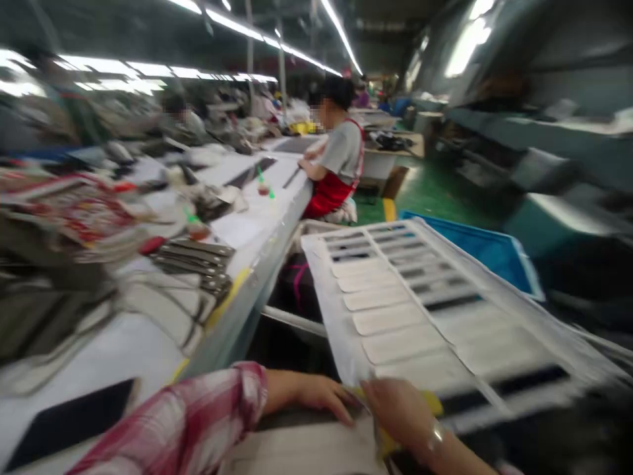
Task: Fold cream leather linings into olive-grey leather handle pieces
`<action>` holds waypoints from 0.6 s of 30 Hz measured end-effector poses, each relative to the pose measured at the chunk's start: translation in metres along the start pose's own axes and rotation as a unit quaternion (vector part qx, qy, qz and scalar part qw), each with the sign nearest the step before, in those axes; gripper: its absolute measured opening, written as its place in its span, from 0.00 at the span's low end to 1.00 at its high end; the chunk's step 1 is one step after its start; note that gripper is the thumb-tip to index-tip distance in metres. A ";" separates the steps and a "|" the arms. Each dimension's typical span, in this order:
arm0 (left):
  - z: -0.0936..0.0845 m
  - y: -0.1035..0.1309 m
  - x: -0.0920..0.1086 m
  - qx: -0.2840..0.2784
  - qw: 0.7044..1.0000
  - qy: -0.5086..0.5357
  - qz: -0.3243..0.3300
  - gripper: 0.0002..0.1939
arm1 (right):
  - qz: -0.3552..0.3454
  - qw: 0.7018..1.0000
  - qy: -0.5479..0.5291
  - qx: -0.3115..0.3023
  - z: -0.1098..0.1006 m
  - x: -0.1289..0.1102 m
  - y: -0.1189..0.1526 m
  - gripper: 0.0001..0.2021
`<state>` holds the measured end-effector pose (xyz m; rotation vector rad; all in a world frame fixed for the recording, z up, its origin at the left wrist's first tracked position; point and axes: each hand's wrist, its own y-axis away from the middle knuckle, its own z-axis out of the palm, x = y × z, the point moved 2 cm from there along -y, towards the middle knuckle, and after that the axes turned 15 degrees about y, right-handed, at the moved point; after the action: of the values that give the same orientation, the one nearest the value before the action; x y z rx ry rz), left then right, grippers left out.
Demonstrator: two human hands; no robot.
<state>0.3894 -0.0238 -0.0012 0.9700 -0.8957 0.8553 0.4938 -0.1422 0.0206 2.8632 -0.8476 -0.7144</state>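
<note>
At the bottom middle, my left hand (pixel 321 396) grips the far edge of a pale beige panel (pixel 306 452), with its thumb or a finger pressed over the top. A plaid sleeve covers that forearm. Close beside it on the right is my right hand (pixel 400 409), blurred, with a band at the wrist; its fingers bend down at the panel's corner, and what they hold cannot be made out. Something yellow (pixel 432 402) shows behind the right hand. Just beyond my hands lies a white board (pixel 450 346) carrying rows of beige and dark strips.
On the left runs a long white worktable (pixel 143 349) with stacked dark strips (pixel 192 260), beige pieces (pixel 158 300) and a dark phone-like slab (pixel 74 422). A person in a red apron (pixel 336 152) sits farther along it. A blue bin (pixel 475 251) stands behind the board.
</note>
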 end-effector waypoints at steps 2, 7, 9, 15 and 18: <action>0.004 -0.011 -0.020 -0.046 0.996 0.078 -0.018 0.26 | 0.012 0.993 0.094 -0.065 0.011 0.014 0.009 0.15; -0.006 -0.016 -0.044 -0.096 0.967 0.224 -0.074 0.35 | -0.123 0.944 0.286 -0.107 0.027 0.020 -0.002 0.25; -0.009 -0.011 -0.043 -0.068 0.950 0.288 -0.099 0.38 | -0.137 0.944 0.289 -0.076 0.024 0.016 -0.003 0.26; -0.009 -0.013 -0.038 -0.056 0.950 0.274 -0.137 0.31 | -0.161 0.943 0.284 -0.064 0.017 0.012 -0.002 0.24; -0.011 -0.014 -0.040 -0.058 0.949 0.266 -0.159 0.27 | -0.176 0.940 0.285 -0.069 0.014 0.009 -0.005 0.23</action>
<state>0.3896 -0.0261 -0.0447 0.7017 -0.3089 0.7247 0.4962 -0.1422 0.0036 2.8626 -0.2015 0.0619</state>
